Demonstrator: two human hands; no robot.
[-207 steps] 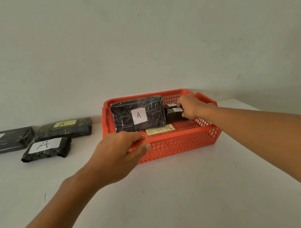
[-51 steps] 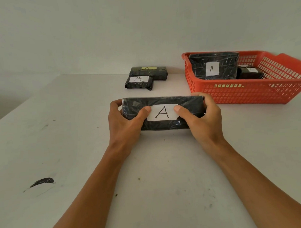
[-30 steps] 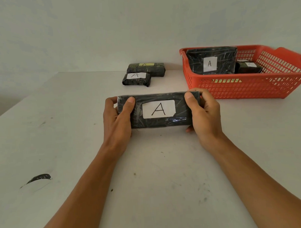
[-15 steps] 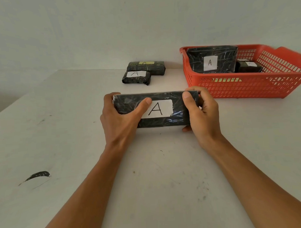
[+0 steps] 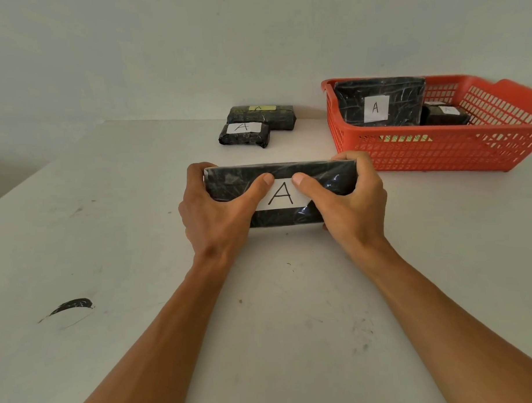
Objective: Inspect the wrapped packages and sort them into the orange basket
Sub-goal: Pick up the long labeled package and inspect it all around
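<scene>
A long black wrapped package [image 5: 286, 214] with a white "A" label is held in front of me, just above the white table. My left hand [image 5: 215, 210] grips its left end and my right hand [image 5: 348, 206] grips its right end; both thumbs press on the front face beside the label. The orange basket [image 5: 438, 148] stands at the back right. Inside it a large black package [image 5: 379, 102] labelled "A" leans upright, with a small black package [image 5: 445, 115] to its right.
Two more black packages lie at the back centre: a small one with a white label [image 5: 244, 135] and a longer one with a yellow label [image 5: 263, 115] behind it. A yellow note [image 5: 404, 138] shows through the basket's mesh. A black smear [image 5: 71, 306] marks the table's left.
Both thumbs have slid inward along the package's front toward the label. The package has tilted slightly; earlier it was taken from the left of the table and brought in front of me.
</scene>
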